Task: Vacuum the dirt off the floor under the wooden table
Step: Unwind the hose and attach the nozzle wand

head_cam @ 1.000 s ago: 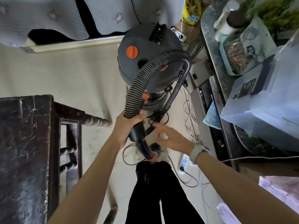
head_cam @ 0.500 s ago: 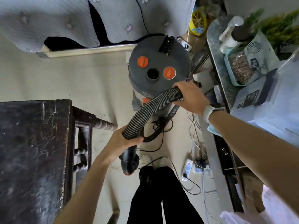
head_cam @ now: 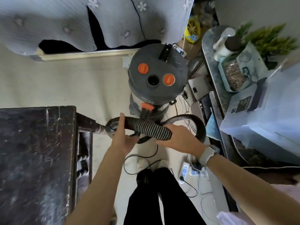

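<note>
A grey canister vacuum [head_cam: 156, 73] with two orange caps stands on the pale floor [head_cam: 65, 85] ahead of me. Its ribbed black hose [head_cam: 149, 127] runs level in front of my body and loops round to the right. My left hand [head_cam: 124, 137] grips the hose near its left end, thumb up over it. My right hand [head_cam: 180, 138] holds the hose from below further right. The dark wooden table [head_cam: 35, 159] fills the lower left, its turned rail just behind the hose end. The hose's nozzle end is blurred.
A power strip [head_cam: 185, 169] and loose cables lie on the floor by my feet at right. A cluttered counter [head_cam: 214, 88] with plastic boxes and a plant runs along the right. A bed with a grey quilt [head_cam: 97, 21] spans the top.
Both hands have brought the hose lower and level. My right hand slid from the hose's bend by the canister to a point nearer my left hand. The view has tilted down.
</note>
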A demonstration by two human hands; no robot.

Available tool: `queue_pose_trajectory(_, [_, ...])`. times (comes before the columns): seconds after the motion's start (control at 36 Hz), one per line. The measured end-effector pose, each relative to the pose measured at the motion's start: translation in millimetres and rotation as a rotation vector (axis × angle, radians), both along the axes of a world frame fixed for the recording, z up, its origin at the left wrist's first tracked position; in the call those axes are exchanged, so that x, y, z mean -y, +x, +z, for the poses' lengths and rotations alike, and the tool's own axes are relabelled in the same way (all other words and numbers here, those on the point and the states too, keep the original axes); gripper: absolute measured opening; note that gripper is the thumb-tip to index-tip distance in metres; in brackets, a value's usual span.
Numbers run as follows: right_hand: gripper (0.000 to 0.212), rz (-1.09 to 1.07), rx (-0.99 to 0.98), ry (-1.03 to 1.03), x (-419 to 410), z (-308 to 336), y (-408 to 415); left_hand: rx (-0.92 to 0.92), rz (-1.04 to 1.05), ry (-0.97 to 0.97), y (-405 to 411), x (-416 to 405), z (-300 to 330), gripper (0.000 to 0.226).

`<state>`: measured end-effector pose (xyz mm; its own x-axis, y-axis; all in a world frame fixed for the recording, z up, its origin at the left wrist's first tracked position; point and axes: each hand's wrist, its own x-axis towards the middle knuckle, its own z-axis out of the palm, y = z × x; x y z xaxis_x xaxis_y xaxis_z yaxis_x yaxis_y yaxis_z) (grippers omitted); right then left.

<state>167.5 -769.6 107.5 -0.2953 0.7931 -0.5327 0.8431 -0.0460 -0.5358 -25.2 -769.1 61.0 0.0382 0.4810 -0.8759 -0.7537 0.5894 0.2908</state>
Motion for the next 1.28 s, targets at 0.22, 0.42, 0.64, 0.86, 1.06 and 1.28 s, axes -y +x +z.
queue_pose_trajectory(0.22, [0.035, -0.278, -0.276, -0.152, -5, -33, -4, -0.138, 0.14, 0.007, -2, -5, -19, 0.014])
queue_pose_trajectory(0.42, [0.071, -0.477, -0.079, 0.104, -82, -87, 10, -0.354, -0.15, 0.231, -1, 1, -34, 0.013])
queue_pose_trajectory(0.64, [0.096, 0.016, 0.407, 0.399, -169, -128, -22, -0.581, -0.294, 0.302, -12, -20, -57, 0.021])
queue_pose_trajectory(0.86, [0.079, 0.434, 0.477, 0.524, -191, -171, -37, -0.683, -0.364, 0.318, -7, -49, -71, 0.028])
queue_pose_trajectory(1.06, [0.08, 0.49, 0.468, 0.679, -211, -182, -18, -0.687, -0.46, 0.324, -3, -51, -77, 0.031])
queue_pose_trajectory(1.28, [0.091, 0.495, 0.487, 0.622, -247, -179, 14, -0.687, -0.44, 0.322, 15, -58, -85, 0.032])
